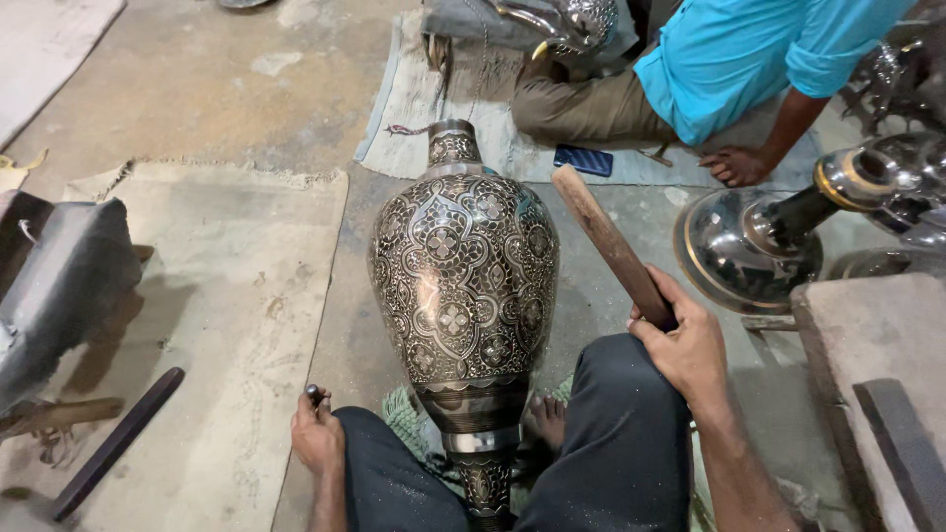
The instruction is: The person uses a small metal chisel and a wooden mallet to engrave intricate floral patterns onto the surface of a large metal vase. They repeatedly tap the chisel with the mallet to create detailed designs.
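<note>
A large dark metal vase with engraved silver floral patterns lies tilted on the floor between the person's knees, its neck pointing away. The right hand is wrapped tightly around a long brown wooden stick, raised beside the vase. The left hand rests by the left knee, fingers curled around what seems a small dark metal tool.

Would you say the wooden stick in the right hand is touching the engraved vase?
No, the right hand holds the wooden stick raised beside the engraved vase, apart from it.
</note>
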